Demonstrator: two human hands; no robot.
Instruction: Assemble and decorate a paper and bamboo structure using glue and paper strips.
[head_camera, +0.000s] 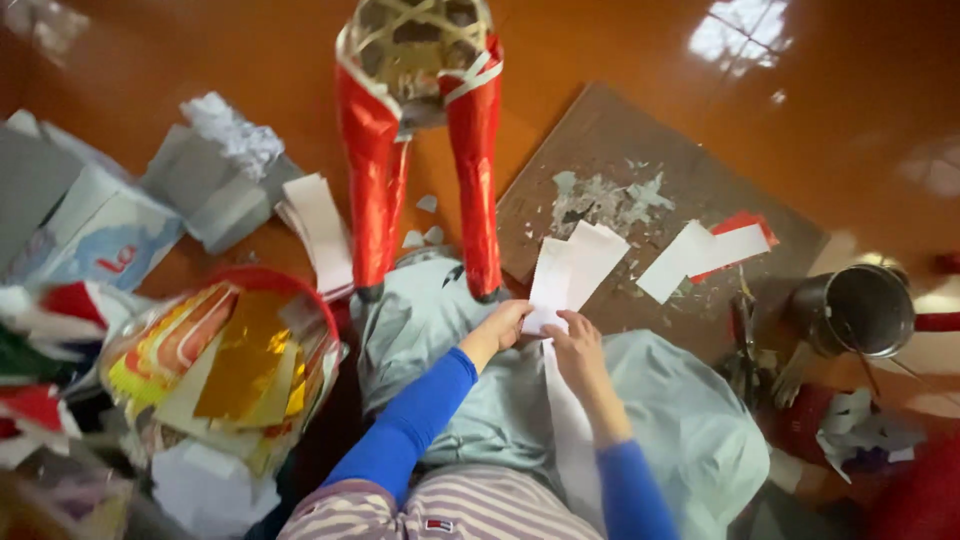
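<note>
At far left, grey paper sheets (190, 185) and a red basket (290, 285) stuffed with gold and coloured foil sheets (235, 360). Further right, a woven frame with two red foil-wrapped legs (475, 170), standing on the orange floor (620, 50). Left hand (503, 325) and right hand (575, 345), both pinched onto white paper strips (570, 270) over the lap. Beyond, a brown cardboard sheet (620, 130) with more white strips (700, 255), then a metal can (855, 310).

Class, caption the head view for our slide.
Both hands, left hand and right hand, hold white paper strips.
</note>
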